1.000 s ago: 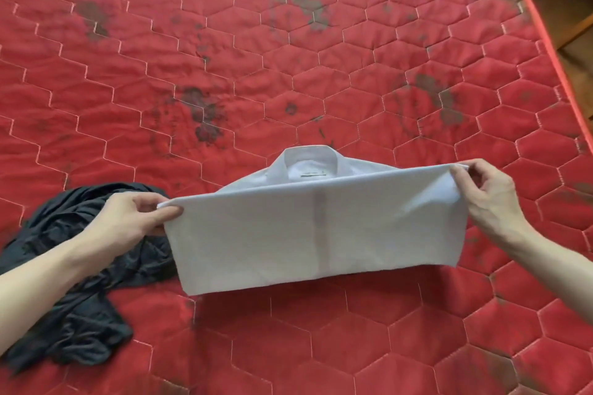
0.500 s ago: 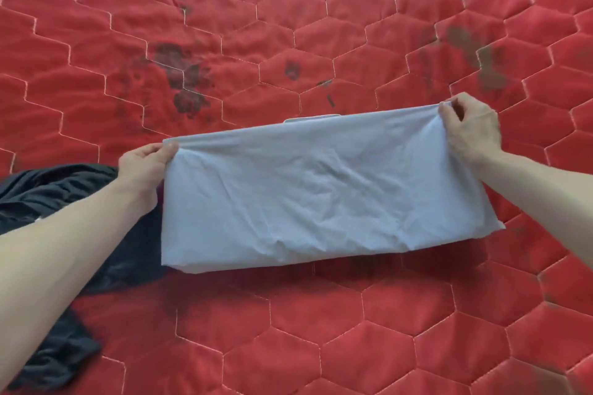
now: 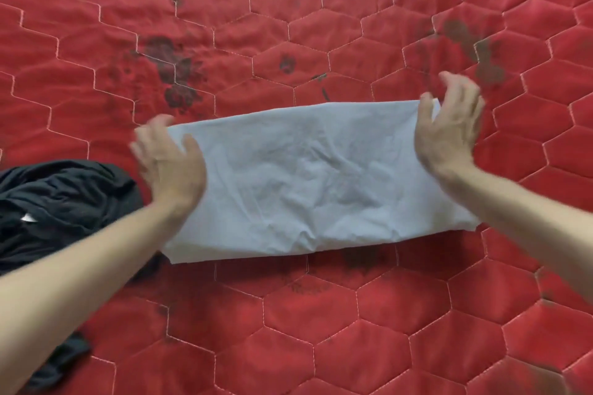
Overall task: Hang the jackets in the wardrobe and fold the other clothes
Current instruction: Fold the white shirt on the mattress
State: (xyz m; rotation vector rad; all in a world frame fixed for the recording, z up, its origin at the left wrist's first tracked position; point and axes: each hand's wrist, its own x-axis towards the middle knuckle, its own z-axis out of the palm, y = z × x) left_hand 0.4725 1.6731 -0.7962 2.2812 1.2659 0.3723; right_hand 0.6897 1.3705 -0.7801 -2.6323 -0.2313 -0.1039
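Folded white shirt (image 3: 308,183) lies centre on red quilted mattress (image 3: 353,330). Left hand (image 3: 170,160) and right hand (image 3: 449,135) spread, gripping nothing. Fold looks done; black garment (image 3: 61,202), 9 o'clock, likely next.

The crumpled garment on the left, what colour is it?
Black, seen in the head view.

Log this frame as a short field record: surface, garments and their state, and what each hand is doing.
surface: red quilted mattress with hexagon stitching and dark stains
white shirt: folded into a flat rectangle, lying on the mattress, collar hidden
black garment: crumpled heap at the shirt's left end, unfolded
left hand: fingers spread, holding nothing, over the shirt's left end; blurred
right hand: fingers loosely curled, holding nothing, at the shirt's far right corner
contact with shirt: cannot tell
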